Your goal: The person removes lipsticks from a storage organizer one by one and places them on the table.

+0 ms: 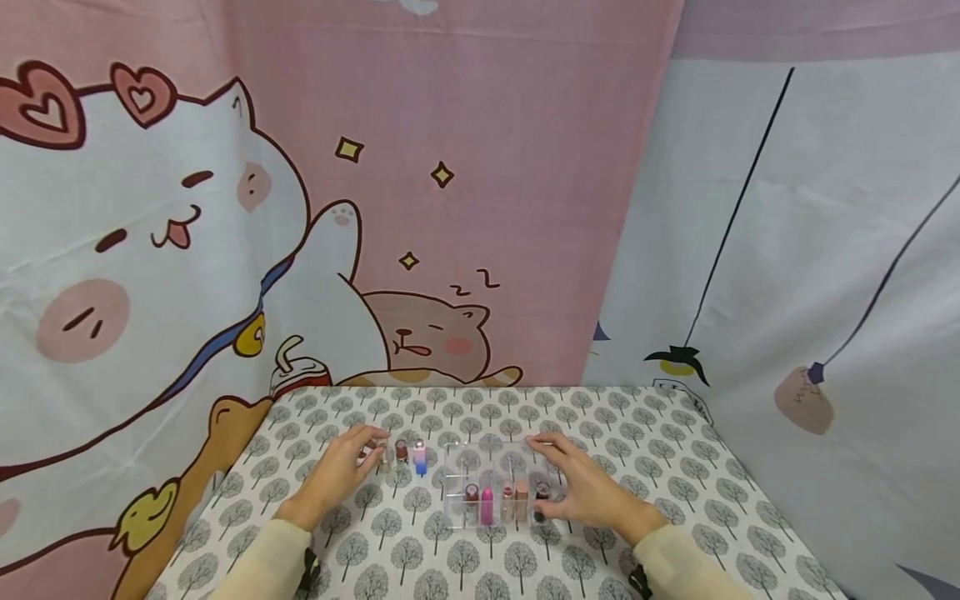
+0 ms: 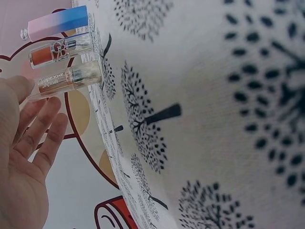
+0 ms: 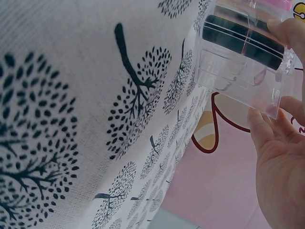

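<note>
A clear lip gloss tube point(image 2: 69, 78) with brownish contents stands on the patterned cloth. My left hand point(image 1: 341, 467) has its thumb and forefinger at the tube's top end, the other fingers spread behind. Beside it stand a red-orange gloss tube point(image 2: 50, 55) and a pink-to-blue lipstick point(image 1: 420, 458). My right hand point(image 1: 588, 487) holds the right end of a clear divided organizer point(image 1: 453, 454), thumb on the near side and fingers at the far corner. In its front row are a magenta tube point(image 1: 487, 506), a peach tube point(image 1: 521, 502) and a black-based tube point(image 3: 243, 40) near my thumb.
The table is covered with a white cloth point(image 1: 525, 575) printed with grey trees. A cartoon-cat fabric backdrop point(image 1: 480, 208) hangs behind the table, and white fabric point(image 1: 750, 250) hangs at the right.
</note>
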Motion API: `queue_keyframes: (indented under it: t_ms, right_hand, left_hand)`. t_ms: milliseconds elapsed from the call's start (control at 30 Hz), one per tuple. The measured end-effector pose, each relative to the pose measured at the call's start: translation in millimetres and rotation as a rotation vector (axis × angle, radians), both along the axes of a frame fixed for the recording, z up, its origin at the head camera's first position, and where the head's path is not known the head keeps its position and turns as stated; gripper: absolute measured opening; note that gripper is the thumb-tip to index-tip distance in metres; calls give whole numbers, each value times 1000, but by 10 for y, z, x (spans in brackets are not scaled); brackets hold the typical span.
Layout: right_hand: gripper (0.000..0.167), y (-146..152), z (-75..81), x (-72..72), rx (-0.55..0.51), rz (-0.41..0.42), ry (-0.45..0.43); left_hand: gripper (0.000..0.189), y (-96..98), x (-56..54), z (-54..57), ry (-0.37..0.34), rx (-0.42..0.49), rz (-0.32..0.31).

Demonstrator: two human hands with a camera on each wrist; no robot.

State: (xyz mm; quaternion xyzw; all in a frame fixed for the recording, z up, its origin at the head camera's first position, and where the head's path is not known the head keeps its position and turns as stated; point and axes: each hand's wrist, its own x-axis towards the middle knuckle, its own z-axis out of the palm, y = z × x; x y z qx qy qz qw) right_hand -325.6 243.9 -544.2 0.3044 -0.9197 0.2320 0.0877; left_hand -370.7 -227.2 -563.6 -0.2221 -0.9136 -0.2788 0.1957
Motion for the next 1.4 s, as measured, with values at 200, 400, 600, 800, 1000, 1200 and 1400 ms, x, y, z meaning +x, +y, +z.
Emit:
queue_keyframes:
  t_ms: [200,400,600,800,1000,1200,1400]
  right_hand:
    - [106,3,-1,-9,-7,8,8]
    - [106,6,4,-8,-4,11,-3]
    - [107,7,24,12,-15,0,-45]
    - [107,-1,10,11,-16,-3,-51]
    - [108,-1,-8,6,-19,-3,-55]
    - [107,0,-25,13,-23,-2,-66]
    - [107,-6,12,16,-30,-3,-63]
  left_hand:
    - [33,-11,4,0,13,11,-9]
    - [32,9,28,17,73,0,-4]
    - [33,69,89,64,167,-30,18]
    - [34,127,146,129,250,-20,-18]
    - [35,190,178,175,347,-28,-43]
    - [37,279,264,268,314,-26,-61]
    - [37,349,280,311,329,-22,-87]
